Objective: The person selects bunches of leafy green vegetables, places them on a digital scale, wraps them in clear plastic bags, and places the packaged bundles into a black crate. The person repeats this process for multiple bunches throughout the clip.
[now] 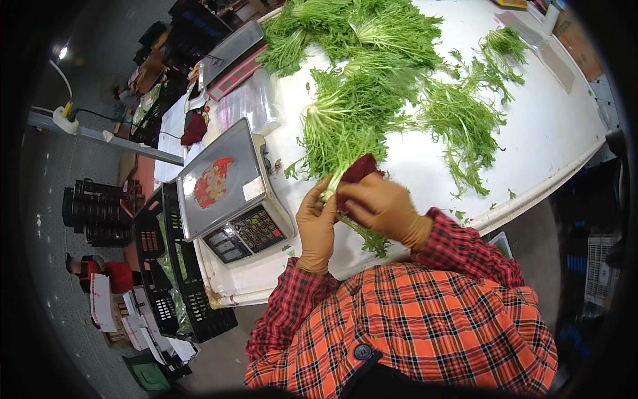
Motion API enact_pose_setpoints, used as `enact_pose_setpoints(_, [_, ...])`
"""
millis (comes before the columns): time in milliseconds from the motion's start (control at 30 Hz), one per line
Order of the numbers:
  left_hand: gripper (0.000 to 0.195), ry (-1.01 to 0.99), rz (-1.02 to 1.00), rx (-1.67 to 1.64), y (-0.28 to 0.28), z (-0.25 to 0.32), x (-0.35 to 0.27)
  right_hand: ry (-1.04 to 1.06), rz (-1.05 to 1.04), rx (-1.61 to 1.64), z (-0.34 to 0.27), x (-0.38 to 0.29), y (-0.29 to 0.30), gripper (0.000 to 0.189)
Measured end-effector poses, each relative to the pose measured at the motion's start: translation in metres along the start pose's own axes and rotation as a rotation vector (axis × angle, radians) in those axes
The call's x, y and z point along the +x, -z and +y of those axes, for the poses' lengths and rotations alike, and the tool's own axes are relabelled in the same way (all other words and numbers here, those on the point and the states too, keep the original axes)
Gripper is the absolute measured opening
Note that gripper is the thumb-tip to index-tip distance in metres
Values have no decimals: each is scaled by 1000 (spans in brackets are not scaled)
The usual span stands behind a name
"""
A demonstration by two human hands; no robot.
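Both my hands wear tan gloves. My left hand [317, 222] pinches the pale root end of a bunch of feathery salad greens [339, 172], its leaves pointing away from me. Against the bunch's right side, my right hand [386, 207] holds a dark red cloth [361, 168]; its fingers bend over the cloth close to the stems, and their tips are partly blurred. More feathery leaves [371, 239] hang below my hands. Just beyond lies another head of greens [324, 117] with its pale base facing left.
A digital scale [222, 184] with a worn red patch on its pan stands left on the white table [543, 129]. Plastic bags [251, 102] and a second scale [232, 50] lie behind it. Heaped greens [379, 30] cover the far side. Black crates [187, 269] stand left.
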State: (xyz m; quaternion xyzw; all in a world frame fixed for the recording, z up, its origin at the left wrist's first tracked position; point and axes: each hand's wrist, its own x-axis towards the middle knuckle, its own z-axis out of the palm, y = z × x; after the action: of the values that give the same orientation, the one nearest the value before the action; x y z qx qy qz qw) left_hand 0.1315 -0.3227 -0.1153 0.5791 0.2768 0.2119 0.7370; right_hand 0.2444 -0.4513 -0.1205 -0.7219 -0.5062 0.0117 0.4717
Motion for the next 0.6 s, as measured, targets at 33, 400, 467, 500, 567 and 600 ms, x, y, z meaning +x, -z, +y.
enact_pose_setpoints(33, [36,-3,-38,-9,-2,0,0,-37,-18,-16,-5,-2,-7,21])
enact_pose_setpoints(400, [39,-81,43,-40,11,56,-2,-233,-139,-285,79,-20,38,29])
enact_pose_setpoints(467, [37,-109,-8,-4,11,60,-2,-160,81,-285,69,-13,55,25])
enact_pose_setpoints(500, [37,-104,-1,18,9,60,-2,-184,184,-217,61,-8,60,24])
enact_pose_setpoints(567, [37,-93,-8,57,7,59,-2,-192,169,-6,39,-1,63,23])
enact_pose_setpoints(600, [38,-73,-16,51,6,58,-2,-196,134,138,26,2,58,24])
